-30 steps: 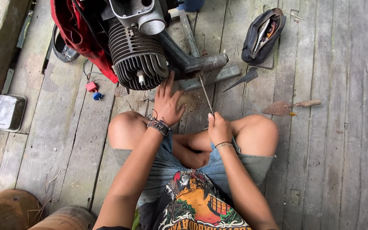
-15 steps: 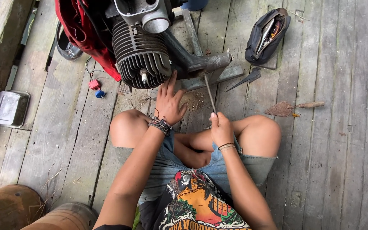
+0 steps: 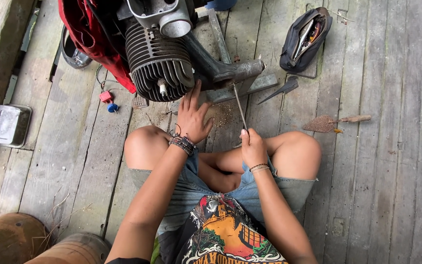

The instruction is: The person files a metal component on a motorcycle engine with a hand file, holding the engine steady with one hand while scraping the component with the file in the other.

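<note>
Fingers of the right hand were curled tight around the lower end of a thin metal rod, thumb on top, and the rod slanted up and away so that its far tip met the underside of the grey exhaust pipe. Splayed wide and gripping nothing, the left hand lay flat with its fingertips touching the lower edge of the finned engine cylinder, just beside the spark plug. Both hands worked above the person's crossed bare legs on the weathered wooden deck. Farther out to the right lay a rusty trowel and an open black tool pouch; to the left sat small red and blue connectors and, well apart, a rectangular metal tin.
</note>
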